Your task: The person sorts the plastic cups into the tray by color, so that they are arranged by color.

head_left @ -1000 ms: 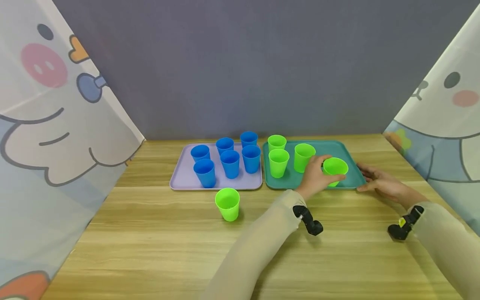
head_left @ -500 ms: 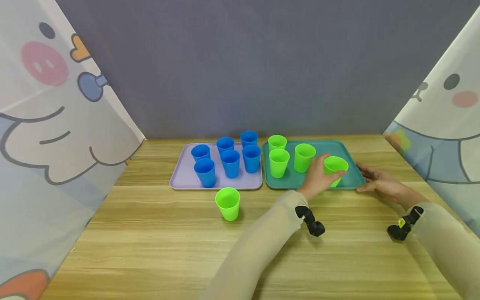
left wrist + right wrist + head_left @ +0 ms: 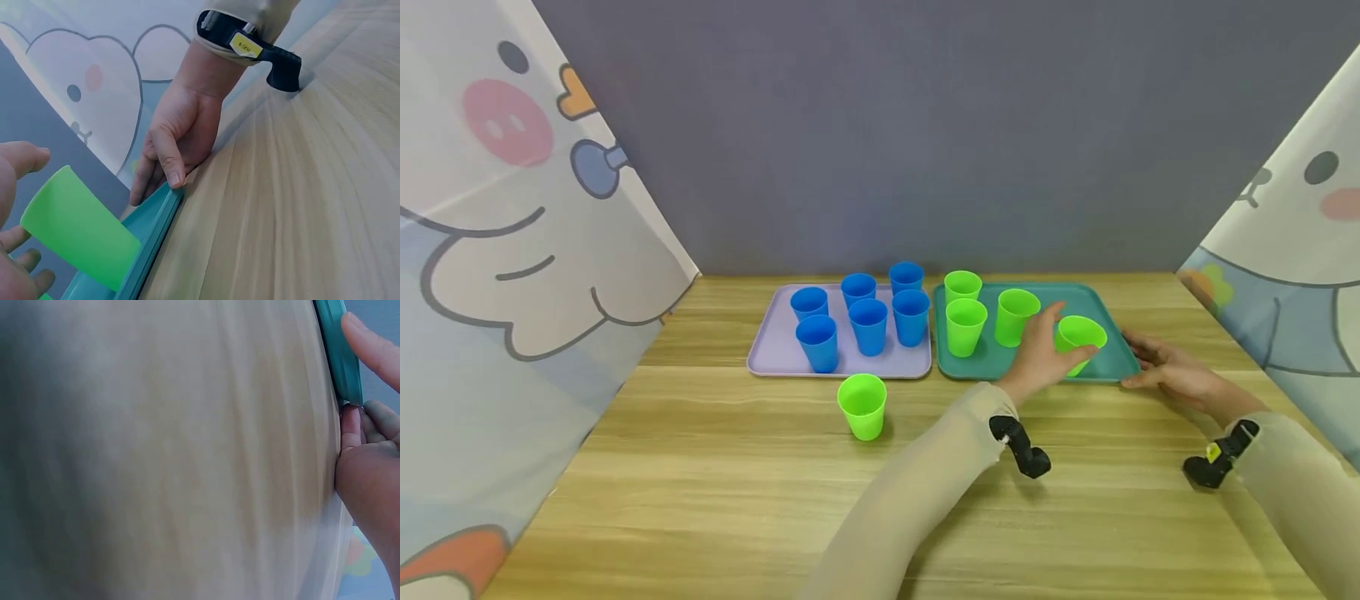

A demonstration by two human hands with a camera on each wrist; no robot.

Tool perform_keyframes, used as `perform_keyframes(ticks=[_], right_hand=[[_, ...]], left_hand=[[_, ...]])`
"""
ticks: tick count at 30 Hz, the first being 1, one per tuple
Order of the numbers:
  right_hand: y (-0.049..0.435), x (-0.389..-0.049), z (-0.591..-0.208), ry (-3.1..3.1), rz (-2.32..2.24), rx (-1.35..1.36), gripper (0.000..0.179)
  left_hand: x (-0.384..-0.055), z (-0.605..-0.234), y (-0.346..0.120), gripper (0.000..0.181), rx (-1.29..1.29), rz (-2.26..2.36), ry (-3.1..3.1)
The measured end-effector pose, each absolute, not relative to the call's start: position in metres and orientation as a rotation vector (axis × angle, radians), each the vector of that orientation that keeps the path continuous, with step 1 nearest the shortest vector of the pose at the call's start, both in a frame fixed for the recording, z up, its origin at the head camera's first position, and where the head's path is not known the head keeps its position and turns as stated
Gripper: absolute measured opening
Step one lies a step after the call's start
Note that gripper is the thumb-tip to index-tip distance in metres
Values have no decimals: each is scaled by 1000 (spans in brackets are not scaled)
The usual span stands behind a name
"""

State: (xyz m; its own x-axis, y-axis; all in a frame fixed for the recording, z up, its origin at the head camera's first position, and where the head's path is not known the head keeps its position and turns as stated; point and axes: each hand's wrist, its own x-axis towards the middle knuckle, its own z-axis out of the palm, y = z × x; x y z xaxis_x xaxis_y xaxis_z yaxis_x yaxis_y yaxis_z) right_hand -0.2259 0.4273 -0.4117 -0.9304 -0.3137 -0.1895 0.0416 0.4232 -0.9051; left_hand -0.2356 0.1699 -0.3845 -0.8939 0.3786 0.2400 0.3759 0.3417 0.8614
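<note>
A light green cup (image 3: pixel 1081 333) stands in the front right part of the teal tray (image 3: pixel 977 369). My left hand (image 3: pixel 1040 354) is spread around it, thumb in front and fingers behind, without closing on it. In the left wrist view, the cup (image 3: pixel 81 231) shows between the thumb and the other fingers. My right hand (image 3: pixel 1176 377) holds the tray's near right corner; in the right wrist view its thumb (image 3: pixel 372 347) lies along the edge and the other fingers bend in at the corner. Three more green cups (image 3: pixel 966 327) stand in that tray.
Left of the teal tray lies a lilac tray (image 3: pixel 767 354) with several blue cups (image 3: pixel 868 327). One green cup (image 3: pixel 862 408) stands on the wooden table (image 3: pixel 737 483) in front. A grey partition (image 3: pixel 880 142) rises behind, with cartoon-printed panels on both sides.
My left fingers have drawn slightly away from the green cup, which stays in the tray. My right hand keeps its place at the corner. The head view has shifted a little.
</note>
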Motion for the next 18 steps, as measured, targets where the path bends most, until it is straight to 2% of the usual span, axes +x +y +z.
perform_keyframes(ticks=[8,18], right_hand=[[428,-226,-414,2352,-1535,-241,99],[430,-228,-413,2347,-1512,-248,98]], left_hand=[[-226,-376,160,77,862,1608,2625],[-207,-338,131,80,1094,1560,2459]])
